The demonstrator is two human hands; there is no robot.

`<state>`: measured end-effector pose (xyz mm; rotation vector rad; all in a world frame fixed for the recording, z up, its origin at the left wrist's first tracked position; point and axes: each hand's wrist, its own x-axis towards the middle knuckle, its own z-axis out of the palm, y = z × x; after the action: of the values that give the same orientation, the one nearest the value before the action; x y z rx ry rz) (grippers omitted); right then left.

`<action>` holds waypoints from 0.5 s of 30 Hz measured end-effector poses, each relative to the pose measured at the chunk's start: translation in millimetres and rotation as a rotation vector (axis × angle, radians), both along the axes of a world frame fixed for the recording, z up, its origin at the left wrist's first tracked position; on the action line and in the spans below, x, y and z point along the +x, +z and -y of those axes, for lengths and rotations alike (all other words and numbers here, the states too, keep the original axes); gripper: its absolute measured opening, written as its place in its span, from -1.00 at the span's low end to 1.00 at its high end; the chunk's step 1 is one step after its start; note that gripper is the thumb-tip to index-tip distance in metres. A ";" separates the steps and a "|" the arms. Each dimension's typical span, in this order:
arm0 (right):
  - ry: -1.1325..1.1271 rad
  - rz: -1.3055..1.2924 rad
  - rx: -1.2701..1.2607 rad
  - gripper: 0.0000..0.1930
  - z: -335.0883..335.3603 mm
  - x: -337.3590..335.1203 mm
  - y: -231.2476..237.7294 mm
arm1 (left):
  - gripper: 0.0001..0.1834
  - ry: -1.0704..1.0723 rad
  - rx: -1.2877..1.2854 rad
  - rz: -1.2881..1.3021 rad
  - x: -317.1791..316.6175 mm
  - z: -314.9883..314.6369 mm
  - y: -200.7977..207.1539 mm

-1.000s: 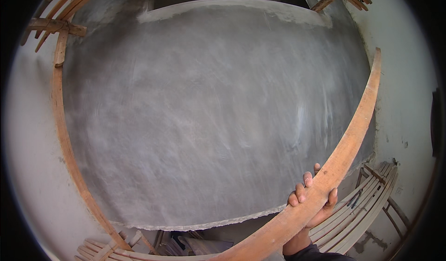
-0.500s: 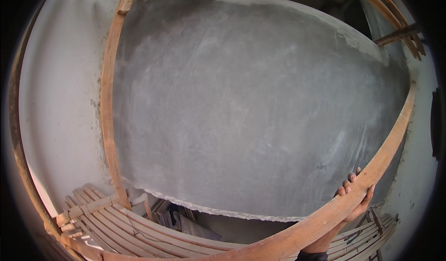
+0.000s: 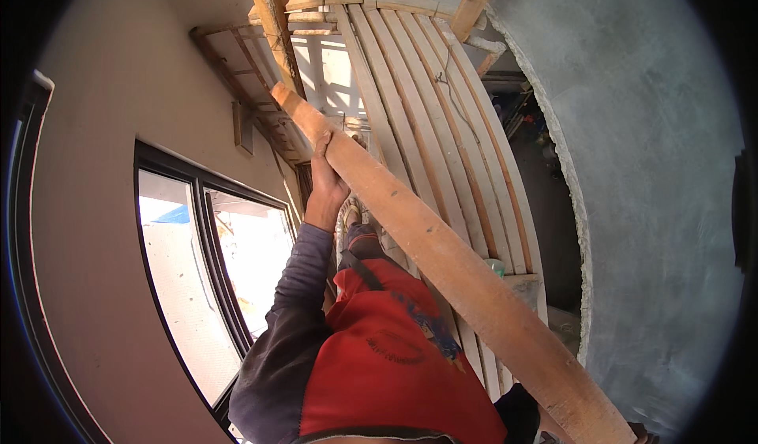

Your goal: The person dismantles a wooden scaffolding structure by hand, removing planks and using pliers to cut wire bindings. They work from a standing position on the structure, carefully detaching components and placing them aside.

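Observation:
A long, smooth wooden plank (image 3: 442,246) runs slantwise across the view, from the upper left to the lower right corner. My left hand (image 3: 326,183) is closed around the plank close to its far upper end. At the lower right my right hand (image 3: 643,435) shows only a bit of its fingers at the plank's edge. The plank hides the rest of that hand, with a dark sleeve and some forearm beside it. Beneath the plank lies a platform of narrow wooden slats (image 3: 410,96).
A grey plastered wall (image 3: 655,167) with a rough lower edge rises on the right, beside a dark gap (image 3: 545,199). Dark-framed windows (image 3: 205,238) stand at left. An upright timber post (image 3: 275,29) is at the top. A small greenish container (image 3: 496,267) sits on the slats.
The view has swung from the grey wall down to my body and the platform. My left hand now shows on the plank. My right hand stays on it, now mostly hidden at the lower right.

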<state>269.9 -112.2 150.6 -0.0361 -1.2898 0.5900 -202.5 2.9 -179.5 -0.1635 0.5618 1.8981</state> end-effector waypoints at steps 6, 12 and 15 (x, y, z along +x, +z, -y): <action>0.008 -0.107 -0.015 -0.40 -27.9 -56.7 -17.4 | -0.62 -0.189 -0.094 -0.146 -23.6 -38.6 -102.3; -0.025 -0.141 -0.200 -0.28 -50.7 -81.7 -69.2 | -0.57 -0.082 -0.375 -0.826 -90.2 -49.7 -45.8; 0.063 -0.137 -0.228 -0.18 -73.7 -101.1 -103.1 | -0.54 0.084 -0.468 -1.463 -61.3 -23.4 61.5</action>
<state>168.7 -38.6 47.5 -0.1416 -1.0892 0.7791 -263.8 26.2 -118.0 0.9989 1.9616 1.6611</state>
